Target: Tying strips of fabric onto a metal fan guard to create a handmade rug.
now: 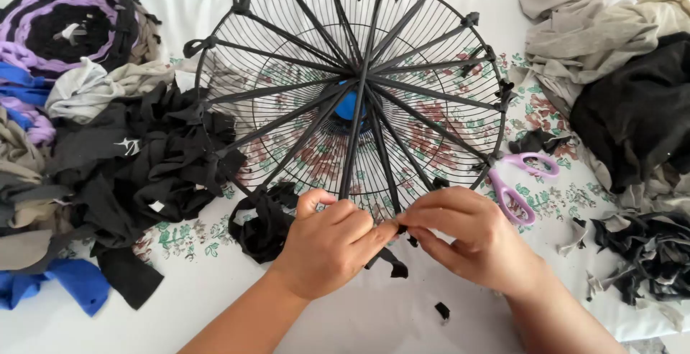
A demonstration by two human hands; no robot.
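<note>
Left hand [327,242]: fingers curled tight, pinching the black fabric strip [392,259] at the rim.
Right hand [471,235]: fingertips pressed together on the same strip.
Wire fan guard [352,81]: centre table, strip at six o'clock.
Purple scissors [519,181]: three o'clock, lying free.

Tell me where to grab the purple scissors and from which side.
Take the purple scissors by the two handle loops, probably coming from above on the right hand side. They lie flat on the flowered cloth, apart from the wire fan guard, loops uppermost and uncovered. The blade end points toward the guard's rim, so it is best avoided.
</note>
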